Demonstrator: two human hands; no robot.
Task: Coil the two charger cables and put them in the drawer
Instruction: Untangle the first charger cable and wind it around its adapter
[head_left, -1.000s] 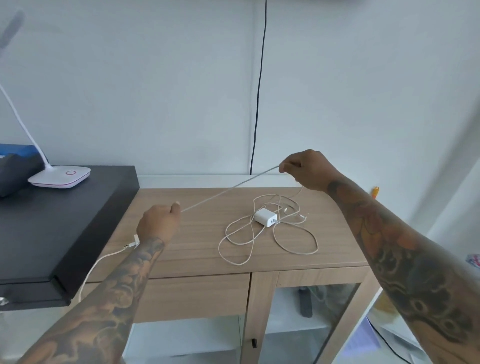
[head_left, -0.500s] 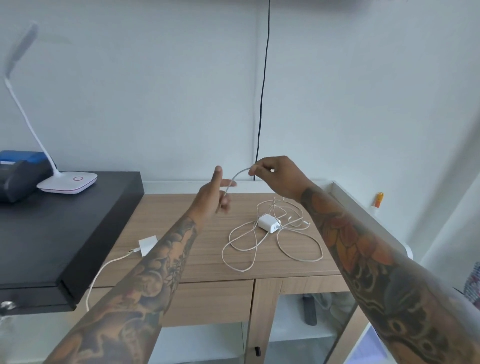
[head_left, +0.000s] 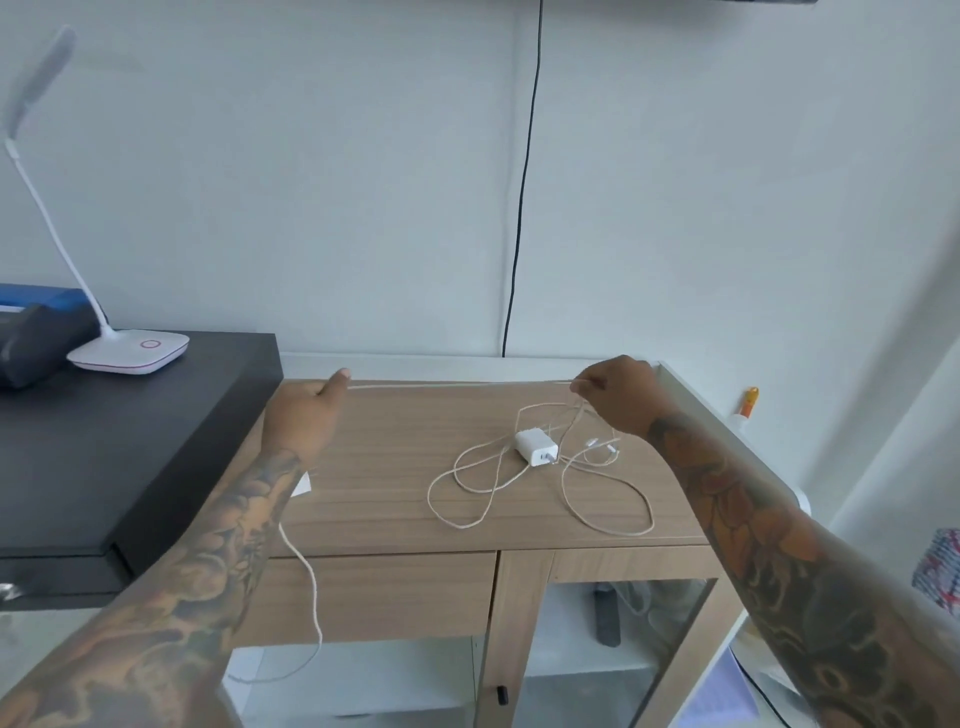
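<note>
Stretching cable (head_left: 457, 385) taut left-right: left hand (head_left: 306, 415) and right hand (head_left: 621, 397) each pinch it above cabinet top (head_left: 395, 499)

A wooden worktop (head_left: 374, 483) with a drawer front below its left half carries a loose tangle of white cable (head_left: 540, 499) around a small white charger plug (head_left: 536, 448). Another white plug (head_left: 303, 484) lies near its left edge, its cord hanging over the front. Beside it, a higher black worktop (head_left: 119, 447) holds a white lamp base (head_left: 130, 352) and a dark case (head_left: 36, 338).
</note>
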